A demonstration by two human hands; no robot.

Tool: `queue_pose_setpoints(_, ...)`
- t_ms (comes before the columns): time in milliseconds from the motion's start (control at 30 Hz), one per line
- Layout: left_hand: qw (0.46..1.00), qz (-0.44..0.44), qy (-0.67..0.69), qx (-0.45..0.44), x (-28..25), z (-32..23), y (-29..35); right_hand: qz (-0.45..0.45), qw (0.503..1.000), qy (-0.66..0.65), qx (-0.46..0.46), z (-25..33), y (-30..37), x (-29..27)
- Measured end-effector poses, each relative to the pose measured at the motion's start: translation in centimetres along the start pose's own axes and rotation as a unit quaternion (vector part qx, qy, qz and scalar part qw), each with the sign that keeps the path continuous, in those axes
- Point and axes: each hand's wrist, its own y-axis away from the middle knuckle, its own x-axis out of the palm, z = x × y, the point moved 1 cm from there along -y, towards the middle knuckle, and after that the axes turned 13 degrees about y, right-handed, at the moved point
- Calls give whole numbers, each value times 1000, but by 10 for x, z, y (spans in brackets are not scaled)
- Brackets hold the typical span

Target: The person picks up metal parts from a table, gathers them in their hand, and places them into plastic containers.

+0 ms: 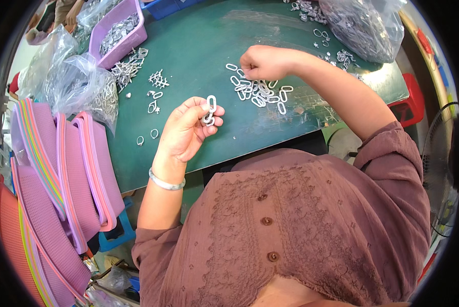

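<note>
My left hand point(186, 125), a bangle on its wrist, is raised above the near part of the green table point(209, 56). Between its thumb and fingers it holds silvery oval links point(211, 104), one upright and at least one more below it. My right hand point(260, 62) is at the far left edge of a loose pile of similar oval links point(262, 94), its fingers curled down and closed. Whatever those fingers hold, if anything, is hidden. A few links lie just beside that hand.
Small metal rings and star-shaped pieces point(159, 79) lie left. Beyond stand a pink basket point(97, 38) of metal parts and clear bags point(94, 84). A large bag of parts point(365, 28) sits far right. Stacked purple baskets point(81, 169) crowd the table's left edge.
</note>
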Motion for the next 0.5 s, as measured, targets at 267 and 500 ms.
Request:
queue_pose_setpoints(267,998,-24,51,5,-6,5,10,109,859,-501,1,0,-5,-18)
queue_pose_setpoints(500,992,4,129,-14,-6,11,17,102,850,-516,43,13,-41,-20)
